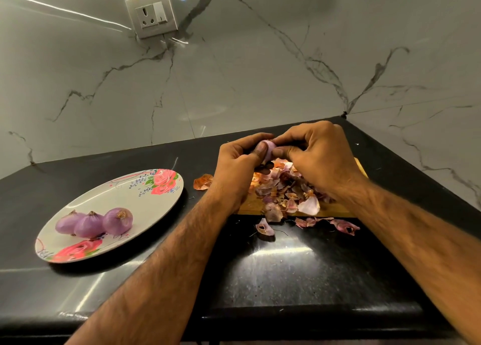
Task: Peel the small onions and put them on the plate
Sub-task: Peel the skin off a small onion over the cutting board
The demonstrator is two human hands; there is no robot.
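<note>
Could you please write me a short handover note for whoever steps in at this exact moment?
Left hand: grips a small purple onion above the wooden cutting board.
Right hand: pinches the same onion from the other side.
Done: three peeled purple onions lie clustered on the floral-patterned plate, at the left of the black countertop.
Loose onion skins are piled on the board, with a few on the counter in front of it.
Left: finish this onion and set it on the plate. No other unpeeled onion is in view, though the hands may hide some.
</note>
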